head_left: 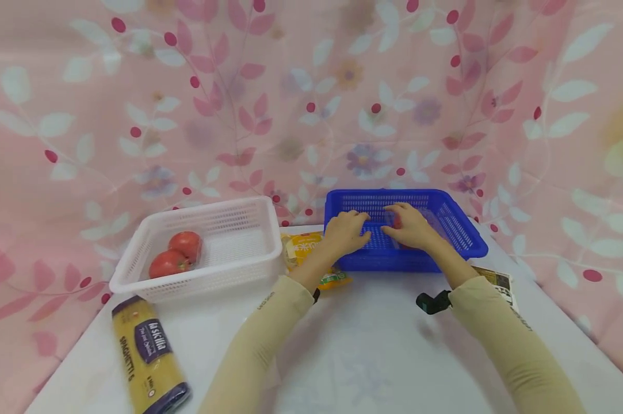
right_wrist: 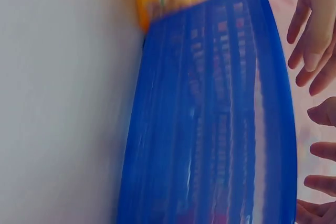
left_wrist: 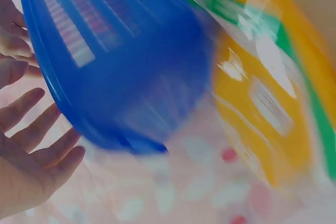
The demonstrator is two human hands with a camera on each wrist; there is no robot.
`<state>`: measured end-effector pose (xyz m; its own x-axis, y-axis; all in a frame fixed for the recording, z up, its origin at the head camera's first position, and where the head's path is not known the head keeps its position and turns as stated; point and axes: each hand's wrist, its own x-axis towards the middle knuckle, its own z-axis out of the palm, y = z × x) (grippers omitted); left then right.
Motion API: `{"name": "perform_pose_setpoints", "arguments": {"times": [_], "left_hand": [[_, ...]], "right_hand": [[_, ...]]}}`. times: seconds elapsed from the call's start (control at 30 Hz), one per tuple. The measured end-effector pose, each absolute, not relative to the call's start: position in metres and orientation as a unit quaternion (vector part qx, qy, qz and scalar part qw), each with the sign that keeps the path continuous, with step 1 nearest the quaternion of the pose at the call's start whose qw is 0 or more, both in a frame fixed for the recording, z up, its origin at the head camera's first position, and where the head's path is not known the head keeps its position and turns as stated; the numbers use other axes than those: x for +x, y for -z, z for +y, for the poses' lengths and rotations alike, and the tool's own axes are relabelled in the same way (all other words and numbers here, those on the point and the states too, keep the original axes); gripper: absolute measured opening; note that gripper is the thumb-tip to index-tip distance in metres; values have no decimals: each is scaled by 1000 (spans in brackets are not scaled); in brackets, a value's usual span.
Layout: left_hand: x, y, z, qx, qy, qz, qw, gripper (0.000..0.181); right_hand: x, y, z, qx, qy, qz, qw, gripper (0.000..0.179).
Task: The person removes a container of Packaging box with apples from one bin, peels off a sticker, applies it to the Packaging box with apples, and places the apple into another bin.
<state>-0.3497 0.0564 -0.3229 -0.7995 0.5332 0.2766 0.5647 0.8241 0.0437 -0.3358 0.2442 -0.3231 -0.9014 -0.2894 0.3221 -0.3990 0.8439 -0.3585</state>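
Both hands are over the blue basket (head_left: 383,264), fingers spread and slightly bent, with nothing held. Above its left part is the left hand (head_left: 346,233), thumb toward the middle. The right hand (head_left: 411,227) faces it from the right, in front of a red item (head_left: 397,222) in clear plastic, partly hidden inside the basket. In the left wrist view, the left hand (left_wrist: 31,156) has fingers extended beside the basket's rim. Fingers of the right hand (right_wrist: 323,166) also show beyond the rim in the right wrist view.
Left of the blue basket lies a yellow food bag (head_left: 303,247), partly behind the left forearm. A white basket (head_left: 239,267) holds two tomatoes (head_left: 171,263). A spaghetti pack (head_left: 148,356) lies in front of it. A printed packet (head_left: 497,282) sits beside the right forearm.
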Motion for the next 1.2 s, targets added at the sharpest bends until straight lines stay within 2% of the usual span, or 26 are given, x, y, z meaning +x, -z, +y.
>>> {"name": "perform_pose_setpoints", "arguments": {"times": [0.17, 0.37, 0.53, 0.83, 1.1, 1.2], "left_hand": [[-357, 331, 16, -253, 48, -950, 176, 37], [-362, 332, -32, -218, 94, -952, 192, 40], [-361, 330, -87, -146, 111, -961, 205, 47], [-347, 337, -175, -30, 130, -975, 176, 61], [-332, 341, -217, 21, 140, -978, 150, 64], [-328, 341, -228, 31, 138, -979, 145, 59]], "right_hand": [[-341, 324, 205, 222, -230, -940, 123, 52], [-348, 321, 158, 260, -241, -928, 113, 52], [-353, 322, 117, 288, -234, -925, 78, 57], [-363, 331, 61, 308, -242, -920, 16, 61], [-370, 336, 23, 382, -219, -897, 47, 59], [-372, 337, 11, 390, -207, -896, 42, 55]]}}
